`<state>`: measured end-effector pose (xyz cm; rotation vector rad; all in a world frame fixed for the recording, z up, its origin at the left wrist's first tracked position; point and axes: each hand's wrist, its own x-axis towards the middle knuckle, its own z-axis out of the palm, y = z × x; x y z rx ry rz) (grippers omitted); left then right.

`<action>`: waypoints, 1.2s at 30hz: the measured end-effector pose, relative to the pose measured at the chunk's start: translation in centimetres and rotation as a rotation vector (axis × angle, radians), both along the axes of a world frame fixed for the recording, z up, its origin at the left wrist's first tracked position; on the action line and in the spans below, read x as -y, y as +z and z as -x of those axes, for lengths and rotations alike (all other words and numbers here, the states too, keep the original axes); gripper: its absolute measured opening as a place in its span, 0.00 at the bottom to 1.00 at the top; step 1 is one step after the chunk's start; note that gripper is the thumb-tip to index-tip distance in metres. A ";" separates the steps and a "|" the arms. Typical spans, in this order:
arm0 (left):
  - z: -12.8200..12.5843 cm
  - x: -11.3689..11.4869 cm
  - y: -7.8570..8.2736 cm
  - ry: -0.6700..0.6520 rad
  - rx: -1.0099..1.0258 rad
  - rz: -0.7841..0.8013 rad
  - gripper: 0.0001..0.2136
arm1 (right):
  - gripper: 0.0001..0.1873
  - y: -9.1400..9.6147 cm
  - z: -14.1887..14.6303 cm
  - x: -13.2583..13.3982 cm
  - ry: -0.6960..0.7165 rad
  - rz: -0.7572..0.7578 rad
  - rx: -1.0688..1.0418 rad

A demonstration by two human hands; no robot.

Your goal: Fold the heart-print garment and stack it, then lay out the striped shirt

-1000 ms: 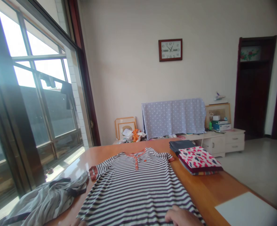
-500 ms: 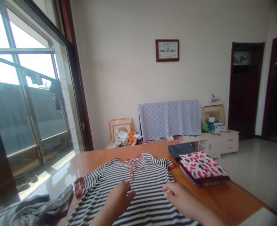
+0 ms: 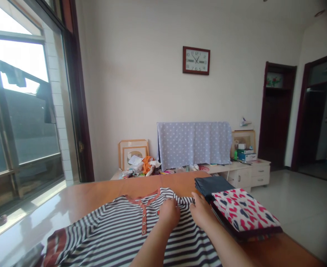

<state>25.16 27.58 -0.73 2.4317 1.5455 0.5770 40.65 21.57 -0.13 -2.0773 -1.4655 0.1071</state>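
A striped dark-and-white shirt (image 3: 119, 222) with an orange-red collar and placket lies flat on the wooden table (image 3: 96, 194). My left hand (image 3: 169, 214) is closed on the fabric just right of the placket, near the collar. My right hand (image 3: 200, 210) pinches the shirt's shoulder by the neckline, and a small ridge of cloth rises between the hands. Close to my right hand sits a folded dark navy cloth (image 3: 209, 186), with a folded pink-and-navy patterned cloth (image 3: 245, 211) beside it.
A white drawer cabinet (image 3: 259, 174) stands beyond the table, holding a polka-dot cloth (image 3: 193, 144), framed pictures, boxes and a heap of papers. A large window (image 3: 21, 111) runs along the left, and grey cloth shows at the bottom left corner.
Both hands have moved forward from the shirt's chest to its collar and closed on the fabric. The view has swung, so the shirt sits lower and the grey cloth has mostly left the frame.
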 end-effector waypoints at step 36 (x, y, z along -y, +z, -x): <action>-1.9 -1.4 -2.8 -0.072 -0.060 0.093 0.46 | 0.20 -0.5 -3.6 -4.0 -0.280 -0.211 -0.223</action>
